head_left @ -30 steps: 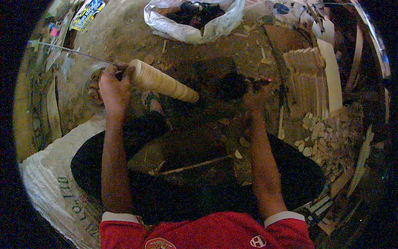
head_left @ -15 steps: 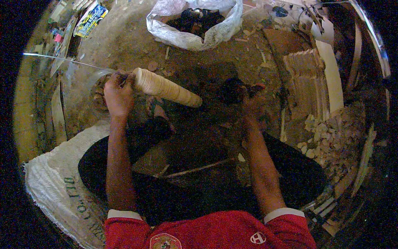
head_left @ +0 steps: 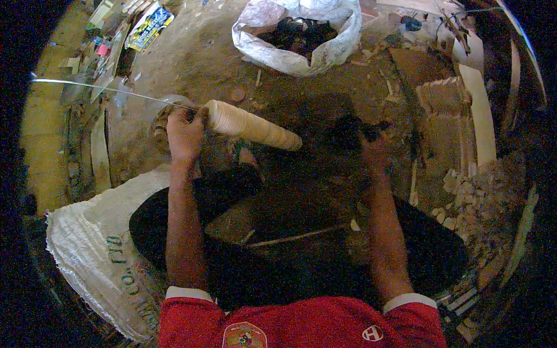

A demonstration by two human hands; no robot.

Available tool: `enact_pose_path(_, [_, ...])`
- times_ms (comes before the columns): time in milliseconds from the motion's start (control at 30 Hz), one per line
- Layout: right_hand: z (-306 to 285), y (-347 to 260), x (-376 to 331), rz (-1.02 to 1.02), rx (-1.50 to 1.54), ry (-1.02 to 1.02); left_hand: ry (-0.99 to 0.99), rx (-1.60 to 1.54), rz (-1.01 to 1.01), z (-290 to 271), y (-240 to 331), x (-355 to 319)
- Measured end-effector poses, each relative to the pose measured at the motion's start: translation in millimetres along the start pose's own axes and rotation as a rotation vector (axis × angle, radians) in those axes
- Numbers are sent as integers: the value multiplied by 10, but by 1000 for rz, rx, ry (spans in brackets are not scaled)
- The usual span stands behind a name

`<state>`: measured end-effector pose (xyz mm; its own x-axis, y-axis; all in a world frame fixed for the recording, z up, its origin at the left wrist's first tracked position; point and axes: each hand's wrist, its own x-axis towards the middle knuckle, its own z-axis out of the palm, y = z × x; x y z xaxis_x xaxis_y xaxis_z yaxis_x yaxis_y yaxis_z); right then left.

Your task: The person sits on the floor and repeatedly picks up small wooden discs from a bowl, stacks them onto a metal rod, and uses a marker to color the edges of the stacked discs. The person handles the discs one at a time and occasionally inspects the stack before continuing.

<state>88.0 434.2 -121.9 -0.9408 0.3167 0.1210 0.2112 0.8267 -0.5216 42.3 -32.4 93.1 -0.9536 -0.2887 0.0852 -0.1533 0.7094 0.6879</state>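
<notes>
Dirt workshop floor (head_left: 191, 52) littered with wood scraps, left hand (head_left: 184, 133) clamped round pale wooden cylinder (head_left: 252, 126) to steady it, right hand (head_left: 377, 152) too shadowed to tell its fingers' state.

dirt floor (head_left: 191, 64) — white sack (head_left: 296, 35), wood offcuts (head_left: 470, 197)

I sit on a bare dirt floor (head_left: 197, 64), dimly lit — deep shadow pools in front of me. A white woven sack (head_left: 98, 261) lies spread at my left. Ahead stands an open white bag (head_left: 272, 49) of dark lumps. To my right are stacked pale wood slats (head_left: 449, 110) and a heap of wood offcuts (head_left: 476, 191) — scraps everywhere.
</notes>
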Motion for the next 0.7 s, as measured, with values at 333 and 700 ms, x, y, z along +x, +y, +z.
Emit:
enact_pose_path(333, [-618,-434,188,279,334,-146,30,144,-52,110,100,10])
enact_pose_path(700, [123,-2577,-57,-58,1290,-414,126,45,-17,218,-15,71])
